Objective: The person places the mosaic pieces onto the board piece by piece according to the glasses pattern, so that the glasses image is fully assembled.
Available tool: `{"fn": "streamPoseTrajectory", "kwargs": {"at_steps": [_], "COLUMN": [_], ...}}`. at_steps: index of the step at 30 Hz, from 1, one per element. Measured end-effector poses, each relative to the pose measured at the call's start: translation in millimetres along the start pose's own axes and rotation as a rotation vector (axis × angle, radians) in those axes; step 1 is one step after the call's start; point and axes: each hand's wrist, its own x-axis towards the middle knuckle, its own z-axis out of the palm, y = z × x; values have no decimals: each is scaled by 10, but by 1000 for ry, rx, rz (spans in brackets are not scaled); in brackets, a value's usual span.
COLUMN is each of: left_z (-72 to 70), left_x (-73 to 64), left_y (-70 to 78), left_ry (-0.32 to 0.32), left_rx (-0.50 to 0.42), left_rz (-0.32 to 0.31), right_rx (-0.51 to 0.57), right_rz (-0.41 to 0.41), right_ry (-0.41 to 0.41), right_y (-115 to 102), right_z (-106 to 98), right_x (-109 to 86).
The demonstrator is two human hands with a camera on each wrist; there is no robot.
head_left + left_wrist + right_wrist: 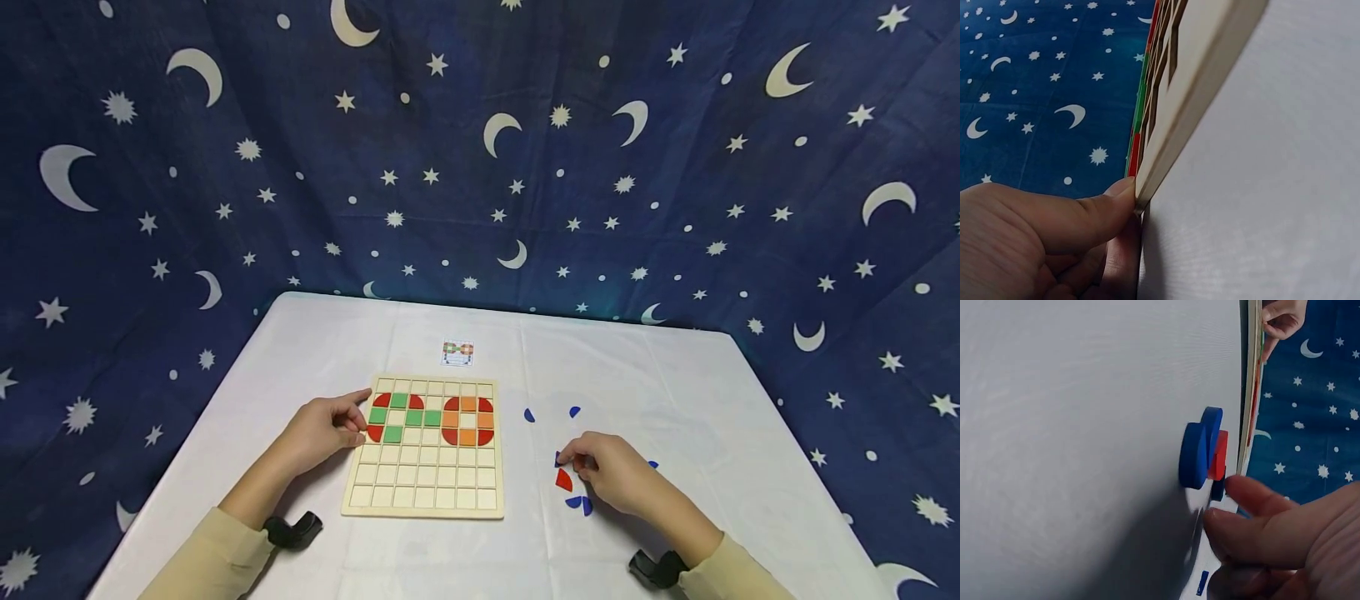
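Note:
A wooden grid board [423, 500] lies on the table with red, green and orange pieces in its upper squares. My left hand [318, 432] grips the board's left edge, thumb [1107, 206] against its side. To the right of the board, my right hand [611, 475] reaches down with its index fingertip at a small blue piece [557, 459]. Its thumb [1225, 528] stays apart from that piece. Just nearer lies a red quarter-circle piece [564, 480], then two blue half-round pieces [587, 506] close together.
A small printed pattern card [457, 352] lies beyond the board. Two blue half-round pieces [529, 415] lie farther back on the right, and another blue piece [653, 464] shows behind the right hand. A dark starry cloth [450, 150] hangs around the white table [660, 383].

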Motion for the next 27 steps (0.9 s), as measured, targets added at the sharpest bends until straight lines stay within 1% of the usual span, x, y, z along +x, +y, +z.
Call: {"fn": "streamPoseTrajectory", "kwargs": {"at_steps": [5,8,15,22,27], "left_z": [5,5,2,13,7], "left_x": [5,3,-6,1,14], "left_y": [2,9,10,5,-36], "left_ry": [-2,1,3,3,8], "left_rx": [-3,-2,-5,-6,-13], "left_rz": [0,-4,-2,0,17], "right_rx": [-1,-18,21,21,-8], "right_rz": [-21,-25,-88,-81,-65], "right_ry": [-74,-93,-64,-38,-4], "right_y": [10,1,-48,-144,-239], "right_z": [31,64,142,203,243], "right_x": [16,40,93,116,138]}}
